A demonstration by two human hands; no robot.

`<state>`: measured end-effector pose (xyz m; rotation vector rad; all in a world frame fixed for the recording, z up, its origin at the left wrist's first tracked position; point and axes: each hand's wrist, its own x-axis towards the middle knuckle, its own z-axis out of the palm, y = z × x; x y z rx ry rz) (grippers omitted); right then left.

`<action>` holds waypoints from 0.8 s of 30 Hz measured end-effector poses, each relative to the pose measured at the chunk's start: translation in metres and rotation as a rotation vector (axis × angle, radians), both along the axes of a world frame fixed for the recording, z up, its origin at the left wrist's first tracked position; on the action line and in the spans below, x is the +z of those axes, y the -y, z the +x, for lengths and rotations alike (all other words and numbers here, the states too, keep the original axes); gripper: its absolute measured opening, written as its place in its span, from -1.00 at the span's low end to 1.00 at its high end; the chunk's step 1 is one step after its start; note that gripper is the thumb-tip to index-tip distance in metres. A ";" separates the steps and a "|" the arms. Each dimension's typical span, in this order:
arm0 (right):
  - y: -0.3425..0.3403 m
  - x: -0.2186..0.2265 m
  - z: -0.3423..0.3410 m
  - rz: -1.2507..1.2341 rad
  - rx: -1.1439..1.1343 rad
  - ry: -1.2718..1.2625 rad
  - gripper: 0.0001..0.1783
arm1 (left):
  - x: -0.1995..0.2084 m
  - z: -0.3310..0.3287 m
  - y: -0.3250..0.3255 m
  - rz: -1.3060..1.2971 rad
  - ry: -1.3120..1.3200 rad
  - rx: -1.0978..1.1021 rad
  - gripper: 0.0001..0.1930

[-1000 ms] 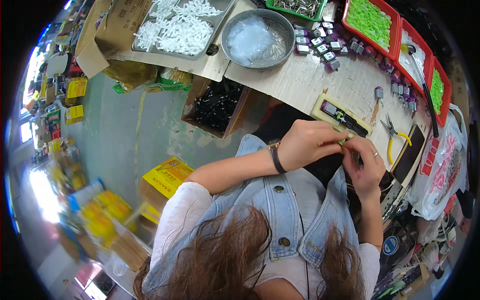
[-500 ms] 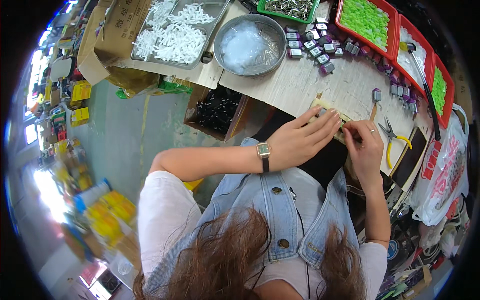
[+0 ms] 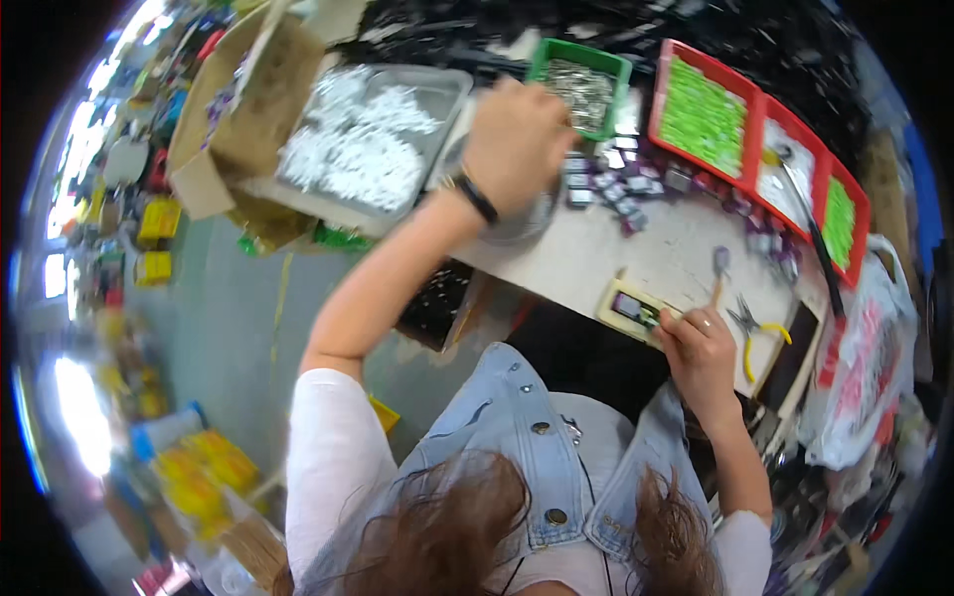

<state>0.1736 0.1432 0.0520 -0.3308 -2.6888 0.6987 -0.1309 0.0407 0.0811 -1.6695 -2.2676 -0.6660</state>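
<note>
My left hand (image 3: pixel 517 139) is raised over the round grey metal bowl (image 3: pixel 532 226), close to a green tray (image 3: pixel 624 84) of small metal pieces. Motion smears its fingers, so I cannot make out whether they hold anything. My right hand (image 3: pixel 702 348) is at the table's near edge, thumb and fingers pinched at the right end of a cream-coloured block (image 3: pixel 609 300). In that block lies a silver-and-purple small motor (image 3: pixel 628 305), with a bit of green beside the fingertips. What the pinch encloses is hidden.
Several small motors (image 3: pixel 626 189) cluster behind the block. Red trays (image 3: pixel 750 139) hold green and white pieces. Yellow-handled pliers (image 3: pixel 750 348) lie right of my right hand. At left are a metal tray (image 3: pixel 452 94) of white pieces and a cardboard box (image 3: pixel 253 129).
My left hand has left the cream block and swung up and left over the metal bowl, uncovering the motor in the block. My right hand stays at the block. The view has shifted.
</note>
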 end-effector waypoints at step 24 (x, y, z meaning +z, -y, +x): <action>-0.383 0.020 0.294 0.307 -0.855 0.743 -0.60 | -0.007 -0.153 0.091 -0.357 0.102 0.334 -0.82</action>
